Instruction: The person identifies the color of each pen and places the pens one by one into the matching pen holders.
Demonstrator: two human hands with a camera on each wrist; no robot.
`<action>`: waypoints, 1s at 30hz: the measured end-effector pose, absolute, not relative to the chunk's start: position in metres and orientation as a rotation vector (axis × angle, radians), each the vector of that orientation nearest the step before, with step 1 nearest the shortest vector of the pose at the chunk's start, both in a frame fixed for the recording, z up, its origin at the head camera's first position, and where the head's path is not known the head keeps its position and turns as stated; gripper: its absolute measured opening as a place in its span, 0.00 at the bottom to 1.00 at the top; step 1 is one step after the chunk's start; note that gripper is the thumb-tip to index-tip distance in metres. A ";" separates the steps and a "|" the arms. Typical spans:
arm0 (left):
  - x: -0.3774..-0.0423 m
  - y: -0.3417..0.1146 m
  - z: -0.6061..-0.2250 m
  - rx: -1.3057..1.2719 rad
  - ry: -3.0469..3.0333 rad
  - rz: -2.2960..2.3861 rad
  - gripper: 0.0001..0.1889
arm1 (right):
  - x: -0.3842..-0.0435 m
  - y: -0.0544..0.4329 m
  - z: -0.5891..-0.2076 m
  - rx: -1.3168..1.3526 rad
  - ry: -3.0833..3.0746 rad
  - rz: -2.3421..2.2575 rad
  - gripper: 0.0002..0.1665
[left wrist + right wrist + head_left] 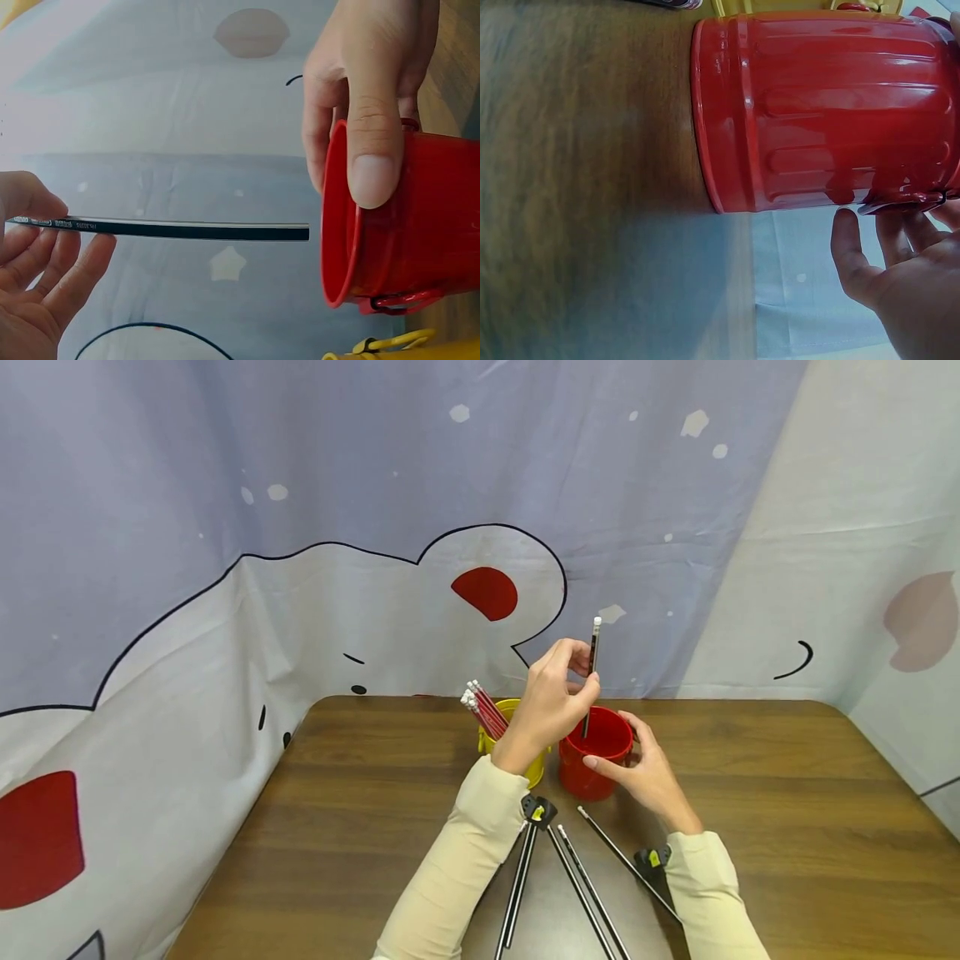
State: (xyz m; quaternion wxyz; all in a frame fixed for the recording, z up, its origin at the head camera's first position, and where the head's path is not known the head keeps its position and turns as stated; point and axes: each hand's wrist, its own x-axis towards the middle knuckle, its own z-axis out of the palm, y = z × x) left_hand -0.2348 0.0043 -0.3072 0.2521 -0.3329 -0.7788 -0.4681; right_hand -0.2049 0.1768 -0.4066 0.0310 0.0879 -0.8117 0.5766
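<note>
Our black pencil (195,230) bears illegible lettering (73,224); our left hand (553,693) pinches it, our right hand (651,774) grips a red bucket (587,777).

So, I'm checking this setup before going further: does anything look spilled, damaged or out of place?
Nothing looks spilled or damaged. The slim black pencils with pale stripes lie at uneven angles on the brown wood-grain table, a bit untidy, but hardly odd: the left hand holds a similar pencil above the shiny red ribbed bucket.

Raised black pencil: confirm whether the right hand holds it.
No, the left hand pinches the raised pencil; the right hand grips the red bucket.
</note>
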 end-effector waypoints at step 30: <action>-0.228 0.003 -0.361 -0.840 -2.262 -1.107 0.05 | -0.209 0.176 -0.414 0.309 -2.486 1.748 0.48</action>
